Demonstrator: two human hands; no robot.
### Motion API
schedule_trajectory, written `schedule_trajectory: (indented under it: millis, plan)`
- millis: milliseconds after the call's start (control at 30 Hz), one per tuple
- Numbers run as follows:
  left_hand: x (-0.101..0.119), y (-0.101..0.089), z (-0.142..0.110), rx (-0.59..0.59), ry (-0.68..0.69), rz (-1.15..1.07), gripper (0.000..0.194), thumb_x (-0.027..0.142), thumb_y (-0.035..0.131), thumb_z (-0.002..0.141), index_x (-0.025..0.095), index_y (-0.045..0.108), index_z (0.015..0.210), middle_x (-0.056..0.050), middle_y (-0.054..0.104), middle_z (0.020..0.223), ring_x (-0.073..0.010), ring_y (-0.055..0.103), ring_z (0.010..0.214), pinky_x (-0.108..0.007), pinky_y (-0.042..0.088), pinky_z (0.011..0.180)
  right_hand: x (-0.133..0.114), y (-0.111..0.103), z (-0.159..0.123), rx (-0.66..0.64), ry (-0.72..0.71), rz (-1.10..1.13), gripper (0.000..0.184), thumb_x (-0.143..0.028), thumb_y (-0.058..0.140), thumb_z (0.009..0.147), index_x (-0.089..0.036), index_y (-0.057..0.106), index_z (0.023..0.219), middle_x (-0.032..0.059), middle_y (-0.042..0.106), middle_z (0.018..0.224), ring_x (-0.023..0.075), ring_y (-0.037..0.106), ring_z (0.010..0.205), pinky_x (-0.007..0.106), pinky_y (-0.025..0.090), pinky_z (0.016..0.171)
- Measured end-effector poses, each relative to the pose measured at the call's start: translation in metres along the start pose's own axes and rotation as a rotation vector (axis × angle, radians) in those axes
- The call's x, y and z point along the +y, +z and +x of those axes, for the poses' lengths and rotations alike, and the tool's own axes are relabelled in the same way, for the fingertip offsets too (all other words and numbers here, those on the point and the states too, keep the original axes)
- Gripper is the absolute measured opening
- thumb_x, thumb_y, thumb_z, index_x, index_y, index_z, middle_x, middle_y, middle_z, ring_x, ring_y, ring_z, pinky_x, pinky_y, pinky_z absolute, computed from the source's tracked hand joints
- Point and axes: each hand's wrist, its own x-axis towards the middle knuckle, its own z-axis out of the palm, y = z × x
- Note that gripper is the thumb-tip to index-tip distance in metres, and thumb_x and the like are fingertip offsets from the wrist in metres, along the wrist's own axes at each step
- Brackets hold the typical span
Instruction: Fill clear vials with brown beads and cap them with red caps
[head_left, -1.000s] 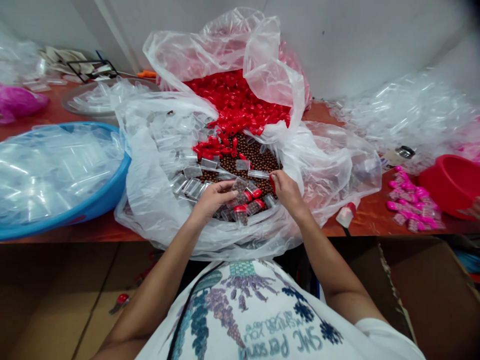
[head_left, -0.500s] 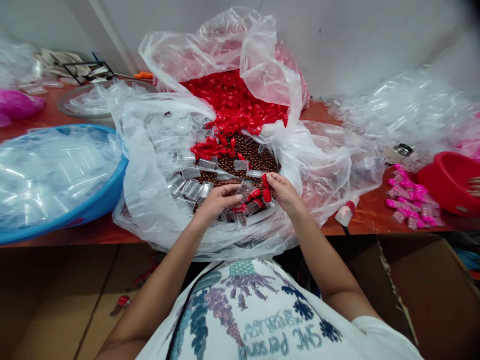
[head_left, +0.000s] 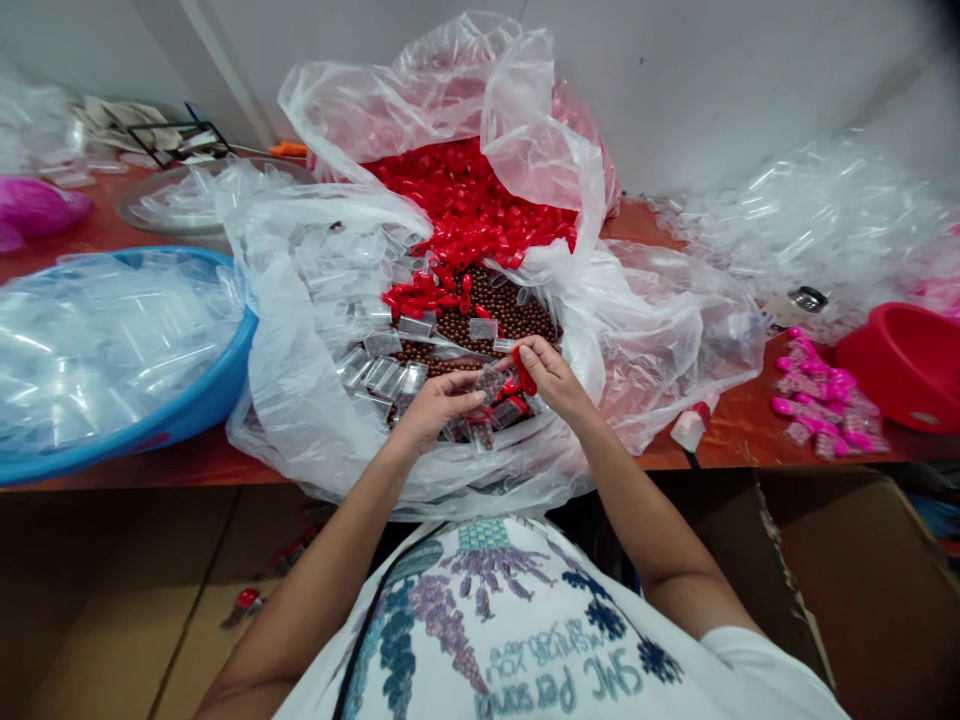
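Over the near side of the plastic-lined pile, my left hand (head_left: pixel 442 402) pinches a clear plastic tube (head_left: pixel 489 382) with brown balls inside. Close on its right, my right hand (head_left: pixel 551 377) holds a red cap (head_left: pixel 524 370) between thumb and fingers, near the tube's end. Whether cap and tube touch, I cannot tell. Below the hands lie several filled tubes with red caps (head_left: pixel 510 411). Brown balls (head_left: pixel 517 310) spread behind the hands, with loose red caps (head_left: pixel 427 293) on them. Empty clear tubes (head_left: pixel 384 378) lie to the left.
A bag of red caps (head_left: pixel 472 200) stands behind. On the left is a blue basin (head_left: pixel 244 350) of clear plastic pieces. To the right are pink-capped tubes (head_left: pixel 825 400), a red bowl (head_left: pixel 900 365) and a heap of clear plastic (head_left: pixel 825 220). A cardboard box (head_left: pixel 862 570) stands below the table edge.
My right hand has brought the red cap leftward, close to the tube in my left hand. The left hand has shifted slightly right. A person's hand at the red bowl has left view.
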Motion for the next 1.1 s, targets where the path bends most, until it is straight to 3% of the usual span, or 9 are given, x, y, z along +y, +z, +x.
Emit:
schedule_trajectory:
  millis: [100, 300, 467, 700, 933, 1100]
  plan:
    - [-0.002, -0.002, 0.000, 0.007, -0.013, 0.004, 0.048, 0.030, 0.078, 0.063, 0.014, 0.069, 0.107, -0.008, 0.071, 0.097, -0.0185, 0.065, 0.079, -0.031, 0.052, 0.074, 0.004, -0.005, -0.001, 0.035, -0.017, -0.005, 0.031, -0.053, 0.045, 0.089, -0.023, 0.051, 0.095, -0.0015, 0.066, 0.078, 0.0095, 0.054, 0.060, 0.021, 0.043, 0.057]
    - [-0.005, -0.003, 0.000, 0.010, -0.019, -0.017, 0.048, 0.029, 0.078, 0.064, 0.015, 0.068, 0.108, -0.007, 0.072, 0.096, -0.0167, 0.065, 0.075, -0.030, 0.052, 0.073, 0.005, -0.011, -0.005, 0.142, 0.040, 0.100, 0.031, -0.052, 0.050, 0.087, -0.022, 0.052, 0.094, -0.0045, 0.062, 0.067, 0.0070, 0.048, 0.047, 0.018, 0.035, 0.044]
    - [-0.001, 0.003, -0.003, 0.019, -0.017, -0.018, 0.049, 0.029, 0.079, 0.062, 0.013, 0.069, 0.106, -0.007, 0.072, 0.094, -0.0165, 0.065, 0.073, -0.031, 0.053, 0.072, 0.008, -0.008, -0.007, 0.151, 0.149, 0.349, 0.032, -0.050, 0.061, 0.081, -0.021, 0.058, 0.095, -0.0041, 0.063, 0.065, 0.0074, 0.056, 0.055, 0.016, 0.040, 0.046]
    - [-0.003, 0.008, -0.005, 0.017, -0.027, -0.013, 0.047, 0.029, 0.080, 0.061, 0.013, 0.069, 0.104, -0.007, 0.071, 0.093, -0.0158, 0.065, 0.072, -0.030, 0.052, 0.071, 0.001, -0.004, -0.009, 0.163, 0.244, 0.556, 0.049, -0.043, 0.071, 0.074, -0.029, 0.053, 0.118, -0.0062, 0.065, 0.079, 0.0064, 0.060, 0.056, 0.016, 0.049, 0.049]
    - [-0.005, 0.010, -0.006, 0.030, 0.003, -0.024, 0.049, 0.029, 0.080, 0.061, 0.012, 0.068, 0.105, -0.008, 0.071, 0.096, -0.0166, 0.065, 0.073, -0.031, 0.053, 0.071, 0.000, 0.005, -0.012, 0.360, 0.127, 0.589, 0.038, -0.027, 0.080, 0.063, -0.023, 0.053, 0.090, -0.0079, 0.061, 0.079, 0.0081, 0.065, 0.068, 0.019, 0.055, 0.064]
    - [-0.005, 0.010, -0.005, 0.044, 0.006, -0.005, 0.049, 0.030, 0.079, 0.061, 0.012, 0.068, 0.106, -0.009, 0.071, 0.098, -0.0165, 0.065, 0.073, -0.029, 0.053, 0.069, 0.001, 0.014, -0.016, 0.475, 0.047, 0.560, 0.034, -0.026, 0.080, 0.062, -0.022, 0.050, 0.078, -0.0070, 0.061, 0.079, 0.0089, 0.064, 0.073, 0.022, 0.055, 0.068]
